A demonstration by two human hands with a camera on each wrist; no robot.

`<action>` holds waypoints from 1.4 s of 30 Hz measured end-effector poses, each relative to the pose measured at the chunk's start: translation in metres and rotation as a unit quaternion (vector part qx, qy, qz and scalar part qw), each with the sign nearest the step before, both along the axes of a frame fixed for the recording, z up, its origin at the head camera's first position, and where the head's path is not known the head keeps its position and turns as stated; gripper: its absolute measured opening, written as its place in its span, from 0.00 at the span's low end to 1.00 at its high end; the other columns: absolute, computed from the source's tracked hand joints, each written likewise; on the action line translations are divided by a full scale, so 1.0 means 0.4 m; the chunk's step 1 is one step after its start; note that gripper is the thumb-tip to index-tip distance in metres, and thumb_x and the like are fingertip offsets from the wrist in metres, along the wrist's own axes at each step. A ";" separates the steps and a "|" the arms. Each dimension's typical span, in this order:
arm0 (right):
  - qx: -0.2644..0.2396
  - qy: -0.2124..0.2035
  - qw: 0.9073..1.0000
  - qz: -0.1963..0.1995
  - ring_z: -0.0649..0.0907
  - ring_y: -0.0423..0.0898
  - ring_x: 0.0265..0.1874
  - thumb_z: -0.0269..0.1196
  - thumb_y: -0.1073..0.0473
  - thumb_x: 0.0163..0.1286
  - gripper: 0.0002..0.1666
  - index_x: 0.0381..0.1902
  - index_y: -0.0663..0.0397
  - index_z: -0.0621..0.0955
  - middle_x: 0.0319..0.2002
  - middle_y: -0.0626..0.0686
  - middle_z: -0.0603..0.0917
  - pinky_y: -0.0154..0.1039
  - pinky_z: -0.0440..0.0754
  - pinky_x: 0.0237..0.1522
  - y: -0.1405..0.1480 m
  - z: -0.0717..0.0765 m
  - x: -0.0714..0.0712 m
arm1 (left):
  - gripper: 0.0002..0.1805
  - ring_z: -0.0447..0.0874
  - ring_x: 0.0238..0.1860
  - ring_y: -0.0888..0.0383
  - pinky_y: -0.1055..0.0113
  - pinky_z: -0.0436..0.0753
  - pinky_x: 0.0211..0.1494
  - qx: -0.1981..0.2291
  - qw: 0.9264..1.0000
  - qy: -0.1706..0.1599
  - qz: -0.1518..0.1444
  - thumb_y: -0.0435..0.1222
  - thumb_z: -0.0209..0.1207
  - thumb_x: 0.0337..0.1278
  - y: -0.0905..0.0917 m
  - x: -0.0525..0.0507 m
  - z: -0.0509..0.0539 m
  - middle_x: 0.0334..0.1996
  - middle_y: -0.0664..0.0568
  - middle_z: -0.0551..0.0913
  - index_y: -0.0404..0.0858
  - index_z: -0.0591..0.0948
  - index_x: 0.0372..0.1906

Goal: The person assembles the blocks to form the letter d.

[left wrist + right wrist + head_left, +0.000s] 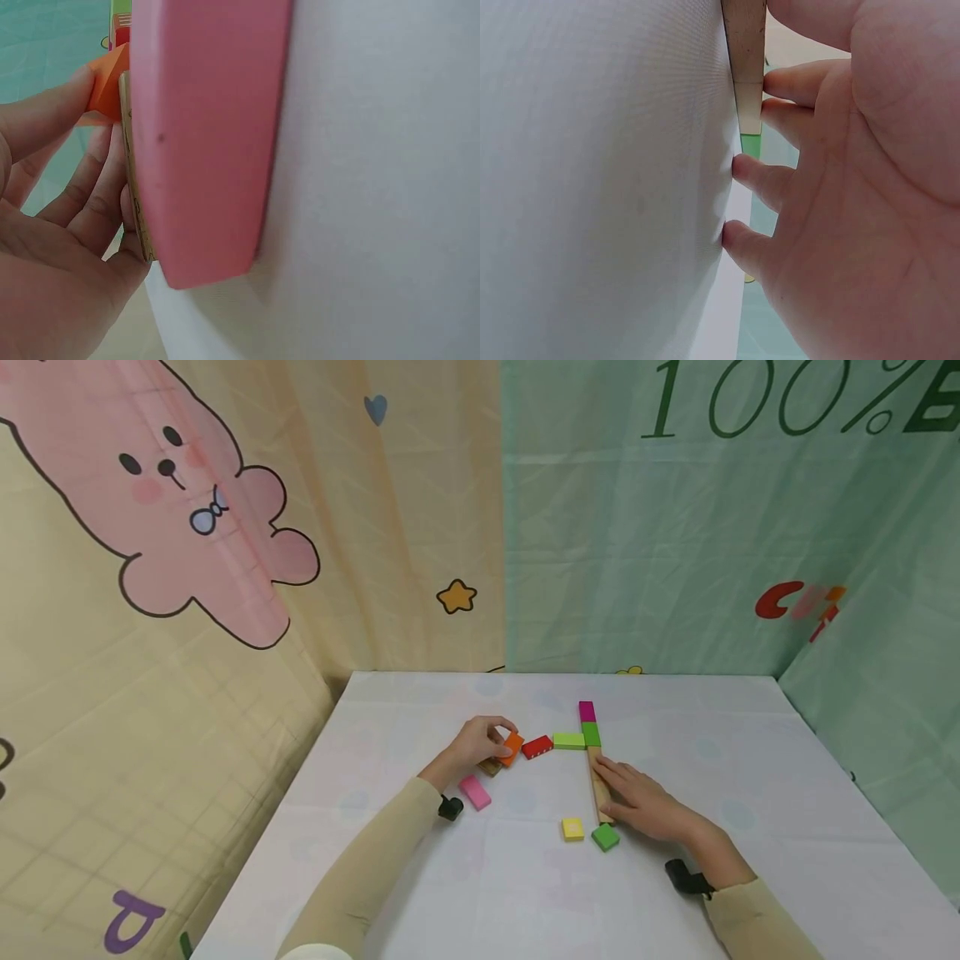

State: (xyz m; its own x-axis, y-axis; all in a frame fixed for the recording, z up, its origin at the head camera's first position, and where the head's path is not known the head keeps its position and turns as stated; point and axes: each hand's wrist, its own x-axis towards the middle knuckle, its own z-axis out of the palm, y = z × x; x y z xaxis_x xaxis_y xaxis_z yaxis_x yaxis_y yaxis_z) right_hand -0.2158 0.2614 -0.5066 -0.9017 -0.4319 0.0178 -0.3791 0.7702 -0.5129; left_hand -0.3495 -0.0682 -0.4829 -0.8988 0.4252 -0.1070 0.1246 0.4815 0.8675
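In the head view my left hand [474, 743] pinches an orange block [513, 748] between thumb and fingers; a brown wooden block [490, 767] lies just under it. The left wrist view shows the orange block [111, 84] at my thumb tip, with fingers by the wooden block's edge. My right hand [643, 800] rests with fingers extended along the right side of a natural wood strip [599, 785]. The strip runs up to a green block [591, 734] and a magenta block [587, 711]. In the right wrist view, fingertips [774, 84] touch the strip [746, 45].
A light green block [568, 741] lies left of the column, with a red block [537, 747] beside it. A pink block [475, 792] is near my left wrist. Yellow [572, 829] and green [605, 837] blocks lie near the strip's lower end.
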 end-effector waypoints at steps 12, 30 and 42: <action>0.006 -0.003 1.000 -0.004 0.54 0.66 0.75 0.60 0.44 0.75 0.45 0.80 0.52 0.56 0.79 0.57 0.54 0.72 0.53 0.68 -0.006 0.008 0.000 | 0.17 0.81 0.28 0.52 0.65 0.82 0.31 -0.005 0.999 -0.027 -0.025 0.31 0.70 0.58 -0.012 0.004 -0.005 0.35 0.45 0.82 0.47 0.83 0.50; 0.003 -0.008 1.000 -0.005 0.54 0.66 0.75 0.59 0.42 0.75 0.45 0.80 0.52 0.56 0.79 0.56 0.54 0.72 0.52 0.68 -0.008 0.007 0.004 | 0.16 0.76 0.30 0.54 0.67 0.75 0.30 -0.087 0.996 -0.001 -0.029 0.39 0.73 0.55 -0.015 0.007 -0.012 0.32 0.48 0.79 0.45 0.85 0.48; -0.001 -0.006 1.000 -0.008 0.54 0.67 0.75 0.59 0.44 0.75 0.45 0.80 0.52 0.55 0.79 0.57 0.54 0.73 0.53 0.67 -0.008 0.012 0.008 | 0.15 0.77 0.26 0.55 0.67 0.75 0.28 -0.111 0.993 -0.002 -0.045 0.43 0.73 0.56 -0.009 0.011 -0.013 0.30 0.50 0.80 0.49 0.85 0.48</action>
